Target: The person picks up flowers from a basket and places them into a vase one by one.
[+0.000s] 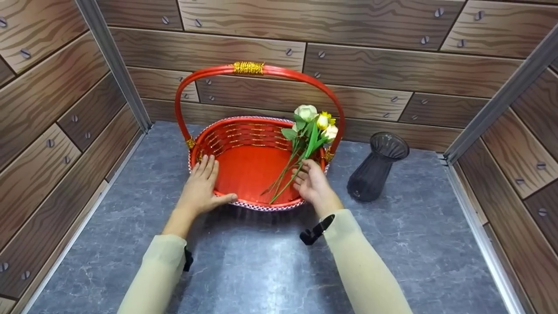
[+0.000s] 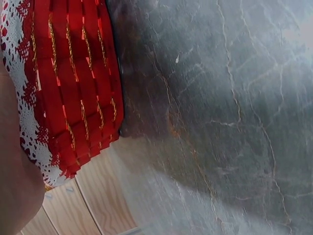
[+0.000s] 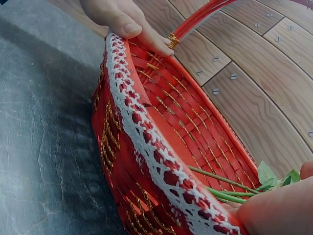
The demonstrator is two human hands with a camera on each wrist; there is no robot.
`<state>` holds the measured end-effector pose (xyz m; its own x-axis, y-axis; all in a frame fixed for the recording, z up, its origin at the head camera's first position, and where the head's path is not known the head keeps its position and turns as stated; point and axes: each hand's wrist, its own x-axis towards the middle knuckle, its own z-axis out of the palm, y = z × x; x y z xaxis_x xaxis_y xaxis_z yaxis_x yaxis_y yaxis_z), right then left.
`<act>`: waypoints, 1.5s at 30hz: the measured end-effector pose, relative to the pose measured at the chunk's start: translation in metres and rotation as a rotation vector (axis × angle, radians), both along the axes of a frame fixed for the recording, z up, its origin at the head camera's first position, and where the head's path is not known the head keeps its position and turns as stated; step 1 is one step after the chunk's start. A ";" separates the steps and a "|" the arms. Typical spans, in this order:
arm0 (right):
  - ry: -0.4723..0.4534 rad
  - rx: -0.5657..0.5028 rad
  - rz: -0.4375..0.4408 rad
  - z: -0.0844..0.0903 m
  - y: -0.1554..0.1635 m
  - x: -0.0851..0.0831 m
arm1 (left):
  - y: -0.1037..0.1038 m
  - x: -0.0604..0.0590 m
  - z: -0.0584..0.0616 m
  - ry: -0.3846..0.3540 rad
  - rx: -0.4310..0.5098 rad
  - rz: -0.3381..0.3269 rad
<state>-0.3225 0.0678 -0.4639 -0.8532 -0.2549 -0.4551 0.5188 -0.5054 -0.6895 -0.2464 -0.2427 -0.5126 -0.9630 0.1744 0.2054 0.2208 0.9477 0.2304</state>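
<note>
A red woven basket (image 1: 253, 159) with a lace-trimmed rim and a tall arched handle stands on the grey surface. Artificial flowers (image 1: 310, 124), white and yellow with green stems, lie slanting inside it, their heads against its right side. My left hand (image 1: 199, 187) rests on the front-left rim, fingers extended and thumb spread along the edge. At the right rim is my right hand (image 1: 314, 185), its fingers loosely bent beside the flower stems (image 3: 225, 193). Part of this hand hides the near rim in the right wrist view. No firm grip on the stems shows.
A dark ribbed glass vase (image 1: 370, 174) stands to the right of the basket. Wood-patterned panels (image 1: 357, 69) enclose the back and both sides, with metal strips (image 1: 475, 226) along the edges. A black strap (image 1: 317, 230) sits at my right wrist.
</note>
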 end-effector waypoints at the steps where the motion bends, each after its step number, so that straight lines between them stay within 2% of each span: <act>1: 0.000 -0.001 -0.002 -0.001 0.000 0.000 | 0.000 0.000 0.000 -0.007 0.002 0.000; 11: 0.071 -0.014 -0.025 -0.004 0.000 0.005 | 0.002 0.001 -0.001 0.000 -0.004 0.009; 16: 0.106 0.019 -0.053 -0.003 -0.002 0.006 | 0.001 0.000 0.000 0.008 0.002 0.006; 29: 0.141 0.058 -0.102 -0.002 -0.006 0.008 | 0.001 -0.001 -0.001 0.008 0.017 0.009; 36: 0.150 0.115 -0.105 0.002 -0.008 0.008 | 0.001 0.000 -0.001 -0.008 0.014 0.006; 45: 0.153 0.082 -0.064 0.008 -0.003 0.005 | 0.000 0.000 -0.001 0.009 0.004 0.000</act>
<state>-0.3173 0.0643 -0.4560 -0.9274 -0.1658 -0.3354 0.3733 -0.4728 -0.7982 -0.2469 -0.2423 -0.5141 -0.9610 0.1736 0.2152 0.2230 0.9468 0.2321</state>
